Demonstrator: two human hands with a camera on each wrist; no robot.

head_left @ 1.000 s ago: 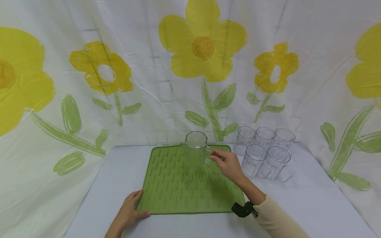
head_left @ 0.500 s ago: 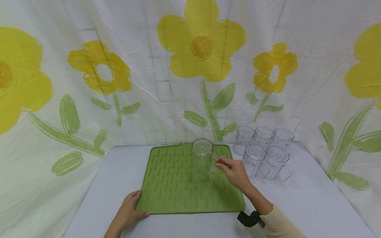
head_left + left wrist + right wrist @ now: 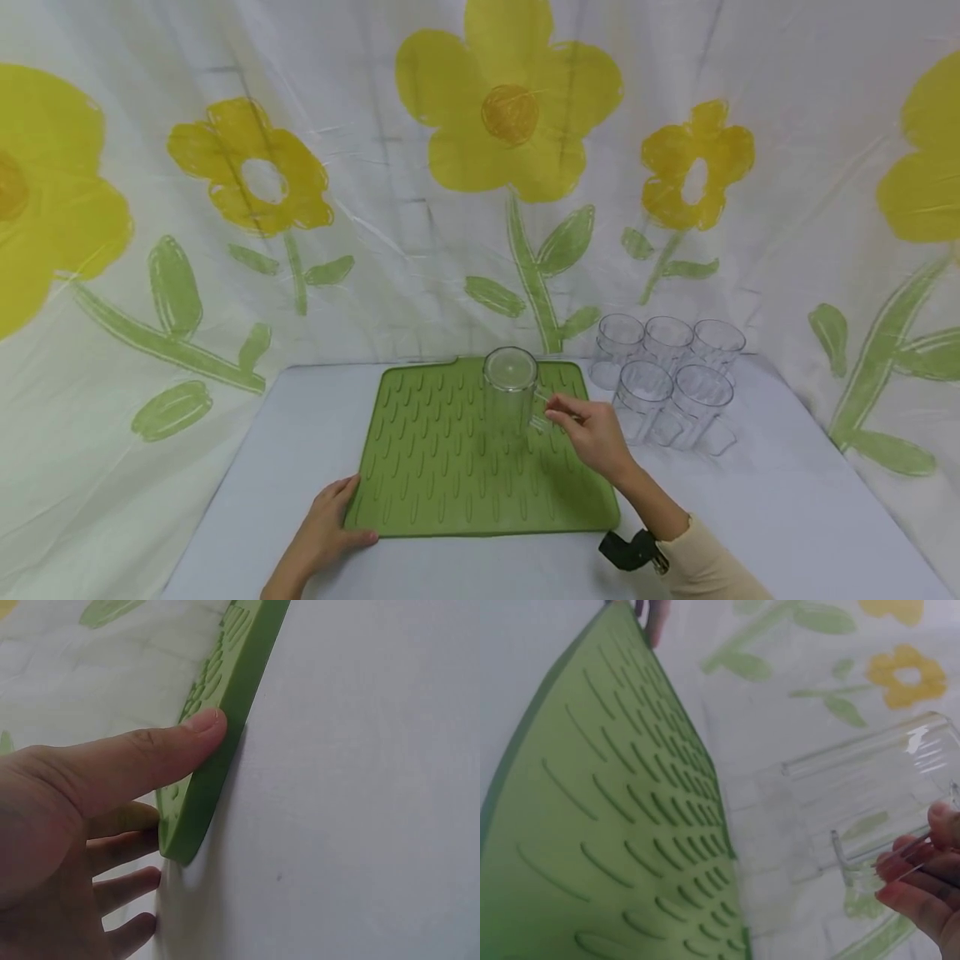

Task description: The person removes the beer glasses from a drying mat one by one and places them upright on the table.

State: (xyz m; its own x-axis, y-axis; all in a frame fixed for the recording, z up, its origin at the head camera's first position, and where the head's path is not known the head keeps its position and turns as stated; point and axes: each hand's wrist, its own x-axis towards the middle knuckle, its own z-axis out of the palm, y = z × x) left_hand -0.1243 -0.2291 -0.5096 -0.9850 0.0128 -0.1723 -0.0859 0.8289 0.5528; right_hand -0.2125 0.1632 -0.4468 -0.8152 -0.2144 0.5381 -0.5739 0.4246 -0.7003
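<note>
In the head view, my right hand (image 3: 592, 429) pinches the handle of a clear glass mug (image 3: 508, 404). The mug is upside down, base uppermost, in front of the green drying mat (image 3: 427, 492). Against the curtain in the right wrist view, the same mug (image 3: 870, 780) shows apart from the mat, with thumb and fingers (image 3: 919, 904) on its handle. My left hand (image 3: 326, 521) holds the mat's near left corner. The left wrist view has the thumb (image 3: 180, 750) across the front edge and the fingers at the side edge.
Several more glass mugs (image 3: 701, 400) stand rim up in two rows to the right of the mat. A white cloth covers the table (image 3: 795, 508). Behind it hangs a white curtain (image 3: 390, 275) printed with yellow flowers.
Over the first half second the mug shifted a little right and nearer to me, and its round base came into clearer view. Since then it has hardly moved. The left hand stays put.
</note>
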